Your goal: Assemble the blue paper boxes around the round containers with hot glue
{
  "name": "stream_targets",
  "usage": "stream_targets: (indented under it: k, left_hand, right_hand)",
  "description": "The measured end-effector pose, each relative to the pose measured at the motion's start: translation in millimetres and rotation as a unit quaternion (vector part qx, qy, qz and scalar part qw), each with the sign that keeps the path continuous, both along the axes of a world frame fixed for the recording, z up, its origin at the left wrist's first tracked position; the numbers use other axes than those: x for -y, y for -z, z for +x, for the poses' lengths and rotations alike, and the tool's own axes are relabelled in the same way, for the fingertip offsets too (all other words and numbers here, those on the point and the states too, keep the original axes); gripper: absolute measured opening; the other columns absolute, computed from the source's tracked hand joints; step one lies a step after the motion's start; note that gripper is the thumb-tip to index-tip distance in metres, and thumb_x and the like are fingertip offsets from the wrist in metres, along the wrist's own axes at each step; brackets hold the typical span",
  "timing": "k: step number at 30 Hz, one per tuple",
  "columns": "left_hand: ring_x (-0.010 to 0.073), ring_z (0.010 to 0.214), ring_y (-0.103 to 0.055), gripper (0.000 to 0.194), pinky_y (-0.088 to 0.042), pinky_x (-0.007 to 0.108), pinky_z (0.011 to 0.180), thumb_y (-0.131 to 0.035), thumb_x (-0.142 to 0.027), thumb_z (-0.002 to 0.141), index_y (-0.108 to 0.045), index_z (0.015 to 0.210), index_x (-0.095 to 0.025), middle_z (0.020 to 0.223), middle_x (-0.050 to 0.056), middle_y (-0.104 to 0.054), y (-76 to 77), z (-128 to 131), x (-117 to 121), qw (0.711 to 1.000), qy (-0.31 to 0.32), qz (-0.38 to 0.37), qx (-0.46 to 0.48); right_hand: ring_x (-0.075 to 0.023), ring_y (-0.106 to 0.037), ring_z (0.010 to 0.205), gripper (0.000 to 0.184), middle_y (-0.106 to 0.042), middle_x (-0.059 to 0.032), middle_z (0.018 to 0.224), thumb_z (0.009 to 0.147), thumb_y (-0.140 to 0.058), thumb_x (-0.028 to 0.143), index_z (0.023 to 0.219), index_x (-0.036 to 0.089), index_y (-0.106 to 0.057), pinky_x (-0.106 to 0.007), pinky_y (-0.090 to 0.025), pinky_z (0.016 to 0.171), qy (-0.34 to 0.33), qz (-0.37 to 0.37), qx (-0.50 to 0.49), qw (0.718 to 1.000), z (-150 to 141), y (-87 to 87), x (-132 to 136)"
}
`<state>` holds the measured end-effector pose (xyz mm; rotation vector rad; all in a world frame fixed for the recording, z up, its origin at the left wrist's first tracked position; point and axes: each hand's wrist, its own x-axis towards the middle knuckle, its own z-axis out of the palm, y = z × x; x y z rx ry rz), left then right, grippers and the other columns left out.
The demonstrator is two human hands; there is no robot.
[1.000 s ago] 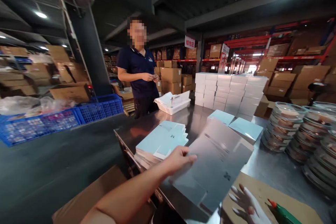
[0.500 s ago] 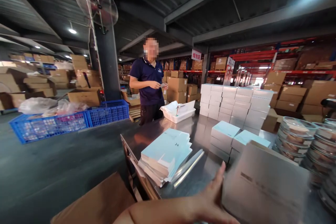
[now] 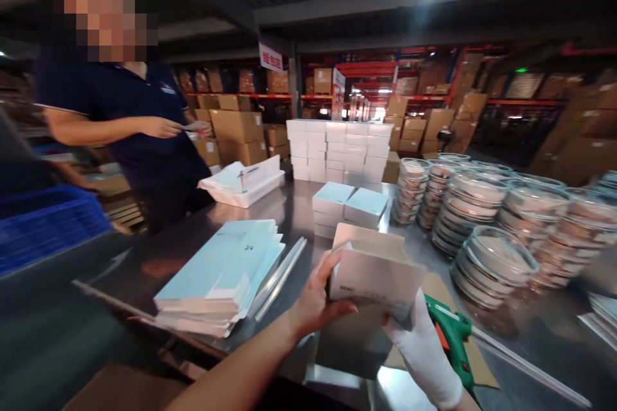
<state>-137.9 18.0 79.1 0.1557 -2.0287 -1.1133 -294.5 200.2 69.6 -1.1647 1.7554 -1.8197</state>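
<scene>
My left hand (image 3: 315,298) grips the left side of a small white carton (image 3: 373,270) that is folded into box shape, held just above the steel table (image 3: 270,205). My right hand (image 3: 419,350), in a white glove, holds the same carton from below at its right corner. A pile of flat pale-blue carton blanks (image 3: 224,273) lies to the left of my hands. Under my right hand rests a green glue gun (image 3: 450,334) on a sheet of brown cardboard (image 3: 436,289).
A person in a dark polo (image 3: 120,135) stands across the table at the left beside a white tray (image 3: 243,183). Stacked white boxes (image 3: 337,151), two pale-blue boxes (image 3: 349,205) and several stacks of clear lidded dishes (image 3: 482,218) fill the table. A blue crate (image 3: 45,225) sits far left.
The flat blank I held has become a folded box, gripped in both hands. My view has swung right and closer to the table, bringing the person nearer at the left.
</scene>
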Motion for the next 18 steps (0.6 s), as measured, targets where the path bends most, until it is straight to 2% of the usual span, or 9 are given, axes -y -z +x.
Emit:
stream_targets:
  k: [2,5,7,9,10,11,13,16,18]
  left_hand:
    - [0.0365,0.128,-0.055,0.077,-0.048,0.05,0.11,-0.072,-0.078,0.08,-0.067,0.129,-0.018,0.129,0.016,-0.064,2.4,1,-4,0.999,-0.009,-0.046,-0.024]
    - [0.0316,0.11,-0.062,0.053,-0.056,0.042,0.093,-0.07,-0.071,0.086,-0.074,0.096,-0.019,0.096,0.01,-0.068,12.3,3,-13,0.994,-0.031,-0.089,-0.057]
    - [0.0301,0.108,-0.064,0.056,-0.058,0.039,0.089,-0.07,-0.07,0.088,-0.07,0.116,-0.021,0.11,0.011,-0.067,22.4,5,-18,0.992,-0.05,-0.082,-0.084]
    - [0.032,0.121,-0.063,0.076,-0.059,0.04,0.092,-0.065,-0.07,0.091,-0.045,0.15,-0.027,0.136,0.015,-0.059,34.2,8,-19,0.989,-0.072,-0.064,-0.112]
    - [0.0331,0.127,-0.061,0.079,-0.059,0.041,0.094,-0.063,-0.069,0.093,-0.037,0.156,-0.029,0.141,0.016,-0.057,39.8,10,-19,0.988,-0.078,-0.07,-0.117]
    - [0.0337,0.131,-0.06,0.075,-0.059,0.042,0.096,-0.06,-0.068,0.095,-0.038,0.156,-0.031,0.14,0.015,-0.059,44.4,12,-17,0.987,-0.076,-0.087,-0.114]
    - [0.0334,0.131,-0.059,0.057,-0.057,0.043,0.099,-0.061,-0.065,0.096,-0.057,0.142,-0.031,0.128,0.011,-0.068,48.9,15,-11,0.984,-0.07,-0.132,-0.094]
    - [0.0326,0.125,-0.064,0.049,-0.053,0.046,0.105,-0.067,-0.066,0.092,-0.071,0.122,-0.027,0.114,0.009,-0.075,42.6,20,1,0.982,-0.114,-0.111,-0.104]
    - [0.0335,0.125,-0.064,0.051,-0.05,0.049,0.109,-0.071,-0.067,0.089,-0.073,0.118,-0.025,0.115,0.01,-0.075,32.5,23,8,0.981,-0.148,-0.062,-0.11]
  right_hand:
    - [-0.0319,-0.055,0.137,0.083,-0.057,-0.0161,0.148,0.082,-0.08,0.055,0.15,0.021,-0.047,-0.041,-0.05,0.114,-0.019,-0.046,0.042,0.998,6,-17.3,2]
    - [-0.0315,-0.066,0.112,0.058,-0.071,-0.0147,0.118,0.09,-0.066,0.066,0.122,0.017,-0.064,-0.043,-0.056,0.102,-0.052,-0.068,0.092,0.992,15,-35.8,8]
    - [-0.0293,-0.066,0.095,0.051,-0.07,-0.0115,0.099,0.091,-0.062,0.065,0.105,0.017,-0.065,-0.042,-0.057,0.089,0.026,-0.05,0.083,0.995,22,-39.4,16]
    - [-0.0282,-0.064,0.096,0.045,-0.069,-0.0104,0.102,0.086,-0.066,0.056,0.108,0.017,-0.063,-0.041,-0.055,0.087,0.123,-0.036,0.052,0.99,28,-37.4,24]
    - [-0.0282,-0.064,0.102,0.045,-0.069,-0.0109,0.11,0.084,-0.066,0.05,0.115,0.017,-0.061,-0.04,-0.055,0.09,0.149,-0.044,0.038,0.987,29,-35.7,27]
    - [-0.0279,-0.063,0.109,0.049,-0.067,-0.0116,0.121,0.084,-0.065,0.044,0.125,0.018,-0.058,-0.039,-0.054,0.094,0.155,-0.061,0.026,0.986,28,-34.3,28]
    - [-0.0262,-0.061,0.121,0.053,-0.063,-0.0127,0.134,0.089,-0.059,0.041,0.137,0.02,-0.051,-0.039,-0.052,0.102,0.129,-0.086,-0.008,0.988,18,-33.8,26]
    - [-0.0287,-0.061,0.125,0.047,-0.064,-0.0161,0.132,0.097,-0.048,0.051,0.129,0.018,-0.056,-0.045,-0.047,0.11,0.122,0.013,-0.146,0.982,-21,-32.7,5]
    - [-0.0352,-0.062,0.122,0.046,-0.065,-0.0211,0.126,0.094,-0.046,0.05,0.118,0.015,-0.063,-0.052,-0.046,0.109,0.196,0.174,-0.265,0.928,-59,-22.1,-16]
